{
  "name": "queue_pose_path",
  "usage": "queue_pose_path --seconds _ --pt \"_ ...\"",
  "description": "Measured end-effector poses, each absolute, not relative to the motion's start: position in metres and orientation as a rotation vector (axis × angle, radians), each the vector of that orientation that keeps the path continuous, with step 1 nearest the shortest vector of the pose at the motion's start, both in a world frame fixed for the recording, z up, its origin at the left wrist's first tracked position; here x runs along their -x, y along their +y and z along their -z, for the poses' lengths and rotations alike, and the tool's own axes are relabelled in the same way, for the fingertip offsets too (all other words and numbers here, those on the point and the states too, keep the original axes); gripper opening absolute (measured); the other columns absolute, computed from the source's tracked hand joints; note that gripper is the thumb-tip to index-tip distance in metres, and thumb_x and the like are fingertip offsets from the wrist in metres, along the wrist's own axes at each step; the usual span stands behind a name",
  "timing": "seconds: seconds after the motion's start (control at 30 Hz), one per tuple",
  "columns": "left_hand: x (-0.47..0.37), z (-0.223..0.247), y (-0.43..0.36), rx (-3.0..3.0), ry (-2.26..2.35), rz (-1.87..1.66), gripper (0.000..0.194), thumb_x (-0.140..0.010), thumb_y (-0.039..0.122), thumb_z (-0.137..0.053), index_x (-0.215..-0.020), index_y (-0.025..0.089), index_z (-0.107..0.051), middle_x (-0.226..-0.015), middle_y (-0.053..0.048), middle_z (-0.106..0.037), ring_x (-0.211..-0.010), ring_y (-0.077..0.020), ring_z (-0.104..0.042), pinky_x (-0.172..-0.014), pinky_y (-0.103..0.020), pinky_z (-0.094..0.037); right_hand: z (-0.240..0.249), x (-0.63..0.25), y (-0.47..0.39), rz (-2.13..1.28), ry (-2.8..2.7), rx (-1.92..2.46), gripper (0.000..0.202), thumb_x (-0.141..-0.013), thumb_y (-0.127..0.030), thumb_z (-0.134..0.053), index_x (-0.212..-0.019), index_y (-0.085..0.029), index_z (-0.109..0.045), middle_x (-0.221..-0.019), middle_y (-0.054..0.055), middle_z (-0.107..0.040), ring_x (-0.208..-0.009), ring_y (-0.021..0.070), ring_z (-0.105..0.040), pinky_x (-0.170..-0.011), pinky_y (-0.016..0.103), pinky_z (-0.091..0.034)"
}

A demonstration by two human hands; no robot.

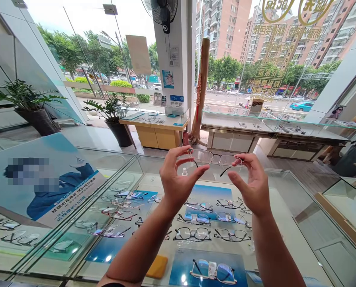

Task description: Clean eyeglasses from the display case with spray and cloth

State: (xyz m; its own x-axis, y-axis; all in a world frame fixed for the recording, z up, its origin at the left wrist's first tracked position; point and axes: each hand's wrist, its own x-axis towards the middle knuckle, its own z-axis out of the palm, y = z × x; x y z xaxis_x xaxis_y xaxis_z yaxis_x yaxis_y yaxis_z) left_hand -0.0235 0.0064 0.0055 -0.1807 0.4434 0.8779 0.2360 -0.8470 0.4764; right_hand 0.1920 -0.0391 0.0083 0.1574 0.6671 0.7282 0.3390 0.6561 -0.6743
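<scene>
Between my two hands, a pair of thin-rimmed eyeglasses [216,156] is raised above the glass display case, lenses facing me. My left hand [182,175] grips the left end of the frame, its thumb stretched along below the lens. On the other side my right hand [251,179] pinches the right end near the hinge, with the thumb lower down. Dark temple tips show beneath the lenses. Below my forearms, several pairs of glasses stand in rows in the case, among them a dark-rimmed pair [192,234] and a light-rimmed pair [213,272] on a blue mat.
The glass display case [285,175] spans the foreground. An advertising board [43,179] stands on its left part. An orange-yellow cloth or pouch [157,266] lies low in the case. Beyond are potted plants [115,115], a wooden showcase [157,133] and another glass counter [234,125] by the windows.
</scene>
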Motion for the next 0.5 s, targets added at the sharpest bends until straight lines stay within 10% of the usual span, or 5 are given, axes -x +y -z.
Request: queue_pose_path --seconds 0.5 --pt "0.0221 -0.002 0.0092 -1.887 0.811 -2.175 0.059 -0.076 0.04 -0.099 -0.128 0.029 -0.072 -0.118 -0.006 -0.073 -0.105 -0.0215 -0.074 -0.089 -0.039 -0.069 -0.0091 -0.1941 -0.0394 -0.198 -1.449 0.853 0.042 -0.091 -0.042 -0.084 -0.128 -0.031 -0.069 -0.11 0.004 -0.064 -0.102 0.0248 -0.064 -0.094 0.045 -0.053"
